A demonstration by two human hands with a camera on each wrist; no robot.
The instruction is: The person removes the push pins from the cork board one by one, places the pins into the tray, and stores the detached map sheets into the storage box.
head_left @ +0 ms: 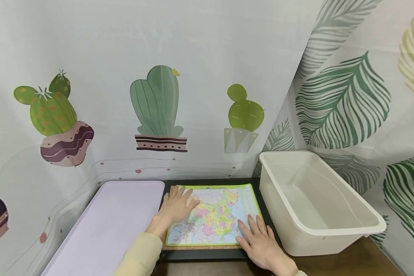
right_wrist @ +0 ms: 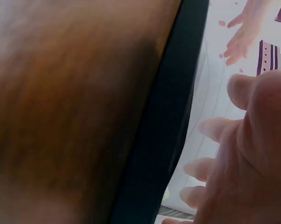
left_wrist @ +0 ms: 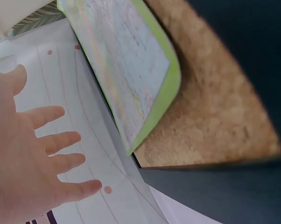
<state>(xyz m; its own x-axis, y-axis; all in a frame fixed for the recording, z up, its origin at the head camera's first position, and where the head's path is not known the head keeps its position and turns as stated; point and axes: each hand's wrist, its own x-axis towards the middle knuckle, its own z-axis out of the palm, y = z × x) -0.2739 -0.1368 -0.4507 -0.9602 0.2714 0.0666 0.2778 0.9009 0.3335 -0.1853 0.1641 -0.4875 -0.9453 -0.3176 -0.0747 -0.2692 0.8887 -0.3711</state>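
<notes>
A colourful map sheet (head_left: 214, 214) with a green border lies over a brown cork surface (left_wrist: 210, 107) inside a black frame (head_left: 207, 254). My left hand (head_left: 176, 207) is over the sheet's left side, its fingers spread and pointing away. At the lower right of the sheet is my right hand (head_left: 260, 245), fingers also spread. In the left wrist view, the left hand (left_wrist: 33, 149) holds nothing, and cork shows beyond the sheet's rounded corner. The right hand (right_wrist: 243, 154) grips nothing either. Whether either palm touches the sheet is unclear.
To the left lies a pale lilac tray or board (head_left: 117, 222). A deep off-white plastic bin (head_left: 286, 214) stands on the right, close to the frame. Dark brown tabletop (head_left: 358, 260) shows along the front, and a cactus-print curtain (head_left: 207, 115) hangs behind.
</notes>
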